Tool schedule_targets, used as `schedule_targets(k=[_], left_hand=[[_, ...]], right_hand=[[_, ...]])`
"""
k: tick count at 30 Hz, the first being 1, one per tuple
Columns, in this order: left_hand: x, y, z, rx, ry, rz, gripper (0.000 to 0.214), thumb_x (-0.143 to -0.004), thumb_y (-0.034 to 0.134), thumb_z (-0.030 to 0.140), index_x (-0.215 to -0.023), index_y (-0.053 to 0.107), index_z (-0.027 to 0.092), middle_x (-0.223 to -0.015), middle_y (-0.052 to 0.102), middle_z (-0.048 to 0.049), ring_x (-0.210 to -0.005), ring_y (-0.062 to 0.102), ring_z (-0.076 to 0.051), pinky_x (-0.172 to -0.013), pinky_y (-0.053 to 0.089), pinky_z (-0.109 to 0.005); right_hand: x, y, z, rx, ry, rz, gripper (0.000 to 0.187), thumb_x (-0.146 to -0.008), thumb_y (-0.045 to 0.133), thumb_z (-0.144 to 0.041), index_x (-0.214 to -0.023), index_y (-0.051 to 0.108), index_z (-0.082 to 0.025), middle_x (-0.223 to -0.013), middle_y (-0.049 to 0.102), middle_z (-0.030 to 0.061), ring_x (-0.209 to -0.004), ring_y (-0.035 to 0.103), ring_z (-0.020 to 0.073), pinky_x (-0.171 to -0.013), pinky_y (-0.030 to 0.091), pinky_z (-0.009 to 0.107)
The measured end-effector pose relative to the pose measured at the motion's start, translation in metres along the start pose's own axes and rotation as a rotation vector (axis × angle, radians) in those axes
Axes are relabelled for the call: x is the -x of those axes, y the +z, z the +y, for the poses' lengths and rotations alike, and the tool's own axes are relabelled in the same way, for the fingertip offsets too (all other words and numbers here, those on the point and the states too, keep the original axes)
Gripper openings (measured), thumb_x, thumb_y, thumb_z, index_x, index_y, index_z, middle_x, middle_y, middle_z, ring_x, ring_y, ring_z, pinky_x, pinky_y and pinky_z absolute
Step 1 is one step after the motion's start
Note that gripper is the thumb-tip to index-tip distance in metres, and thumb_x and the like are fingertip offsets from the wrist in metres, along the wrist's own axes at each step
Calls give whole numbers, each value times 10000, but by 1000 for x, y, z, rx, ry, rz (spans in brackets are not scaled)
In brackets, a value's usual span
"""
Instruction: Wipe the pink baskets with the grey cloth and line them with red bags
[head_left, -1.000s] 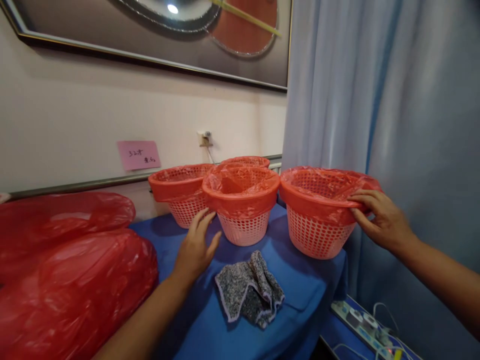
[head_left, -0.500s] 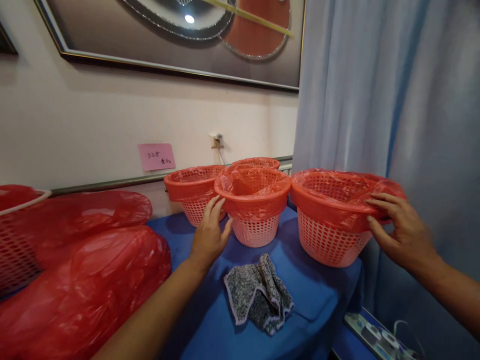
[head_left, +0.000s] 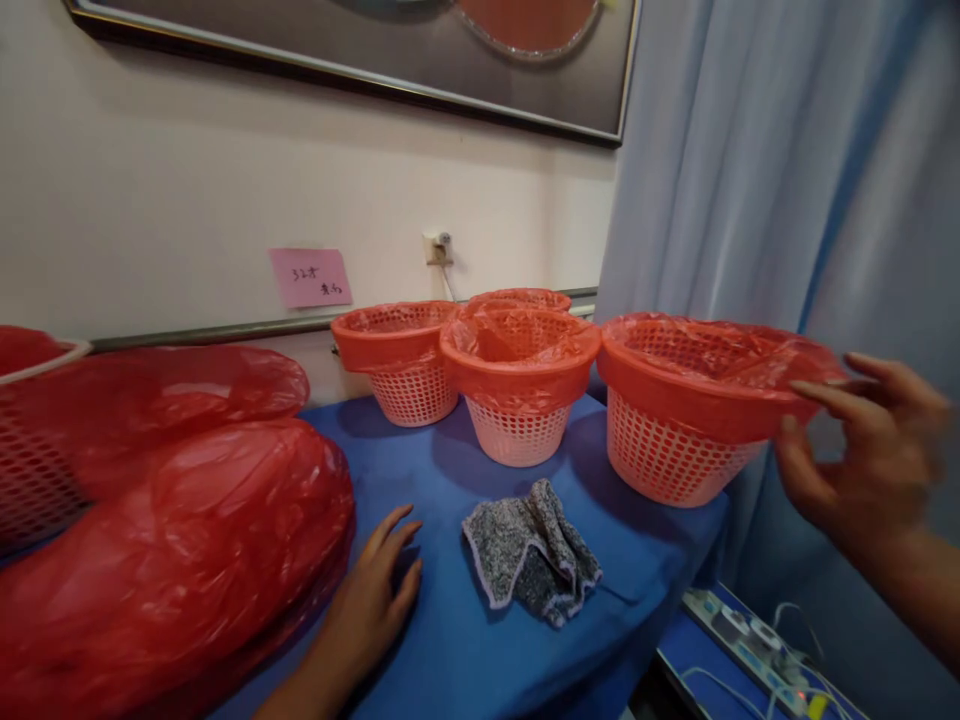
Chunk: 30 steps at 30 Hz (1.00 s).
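Observation:
My right hand (head_left: 870, 450) is at the right rim of a large basket (head_left: 675, 460) lined with a red plastic bag folded over its edge. Its fingers are apart; whether the fingertips touch the bag is hard to tell. Over the blue-covered table (head_left: 442, 640), my left hand (head_left: 375, 590) is open with nothing in it. It lies between a heap of red plastic bags (head_left: 225, 540) and a crumpled grey cloth (head_left: 532, 550). A second lined basket (head_left: 517, 430) stands in the middle, with a third basket (head_left: 412, 390) behind it to the left.
Another basket (head_left: 517, 297) shows behind the middle one. At the far left stands a basket with a white rim (head_left: 45, 365). A light blue curtain (head_left: 727, 200) hangs on the right. Below the table's right edge lies a power strip (head_left: 750, 640) with cords.
My left hand has moved from beside the middle basket down and back toward the near part of the table. My right hand has shifted slightly outward at the large basket's rim. The view has tilted downward.

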<state>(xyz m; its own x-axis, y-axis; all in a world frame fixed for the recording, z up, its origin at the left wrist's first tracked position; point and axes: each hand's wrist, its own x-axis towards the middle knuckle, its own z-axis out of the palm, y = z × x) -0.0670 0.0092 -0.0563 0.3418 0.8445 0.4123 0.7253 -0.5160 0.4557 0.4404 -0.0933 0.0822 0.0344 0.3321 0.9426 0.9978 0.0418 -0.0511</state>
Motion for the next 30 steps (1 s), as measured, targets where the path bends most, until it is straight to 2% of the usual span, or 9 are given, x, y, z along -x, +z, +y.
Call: schedule_targets(k=[3, 6, 9, 12, 16, 19, 23, 26, 30], left_hand=[[5, 0, 2, 11, -16, -23, 370, -961, 516, 358, -1297, 622, 244, -1521, 545, -136, -1188, 709, -287, -1029, 591, -477], [8, 1, 2, 35, -53, -29, 331, -958, 512, 316, -1253, 636, 233, -1494, 570, -139, -1167, 720, -276, -1019, 599, -478], [9, -2, 4, 64, -86, -22, 304, -947, 521, 268, -1219, 647, 224, -1472, 585, -150, -1136, 728, -271, -1004, 607, -476], [12, -9, 7, 94, -115, 6, 308, -941, 515, 229, -1219, 648, 214, -1454, 595, -160, -1115, 730, -262, -986, 612, -467], [14, -16, 5, 102, -157, 45, 303, -930, 508, 176, -1182, 673, 204, -1422, 614, -155, -1118, 716, -261, -1001, 594, -469], [13, -15, -3, 89, -183, 57, 336, -909, 515, 128, -1193, 680, 198, -1403, 628, -148, -1187, 684, -258, -1051, 563, -456], [14, -11, -22, 20, -281, 85, 560, -811, 558, 32, -1351, 607, 171, -1481, 571, -150, -1404, 527, -279, -1208, 407, -487], [20, -11, -34, -56, -420, 116, 614, -792, 561, 21, -1398, 567, 119, -1563, 476, -194, -1481, 434, -324, -1244, 331, -534], [25, -12, -38, -98, -509, 94, 524, -811, 597, 74, -1333, 631, 109, -1551, 504, -194, -1460, 473, -305, -1236, 367, -453]], right_hand=[[19, 11, -49, -206, -71, -97, 541, -869, 666, -215, -1366, 547, -393, -1429, 538, 98, -1310, 551, 383, -1074, 486, 572], [52, 45, -109, -523, 4, -550, 519, -944, 575, -313, -1447, 461, -374, -1470, 515, 107, -1360, 526, 346, -1128, 453, 567], [89, 82, -167, -599, 108, -1041, 812, -861, 682, -507, -1567, 351, -282, -1627, 343, 164, -1467, 405, 399, -1160, 404, 604], [115, 101, -213, -552, 49, -1262, 875, -771, 766, -398, -1560, 407, -289, -1675, 280, 156, -1506, 320, 445, -1159, 380, 620], [118, 108, -250, -617, -121, -1203, 731, -774, 570, -63, -1457, 559, -325, -1626, 408, 87, -1481, 398, 345, -1188, 377, 515], [102, 124, -272, -751, -166, -1096, 752, -742, 542, -17, -1434, 582, -309, -1618, 406, 87, -1450, 442, 298, -1185, 397, 465], [90, 161, -309, -826, -88, -936, 695, -809, 545, -52, -1460, 556, -295, -1626, 372, 92, -1460, 427, 286, -1194, 387, 477], [101, 184, -330, -829, -61, -978, 647, -813, 553, -50, -1423, 604, -260, -1578, 441, 126, -1415, 480, 308, -1173, 410, 488], [123, 199, -330, -889, -134, -1053, 635, -796, 568, -63, -1387, 639, -284, -1540, 501, 101, -1432, 463, 308, -1172, 409, 492]])
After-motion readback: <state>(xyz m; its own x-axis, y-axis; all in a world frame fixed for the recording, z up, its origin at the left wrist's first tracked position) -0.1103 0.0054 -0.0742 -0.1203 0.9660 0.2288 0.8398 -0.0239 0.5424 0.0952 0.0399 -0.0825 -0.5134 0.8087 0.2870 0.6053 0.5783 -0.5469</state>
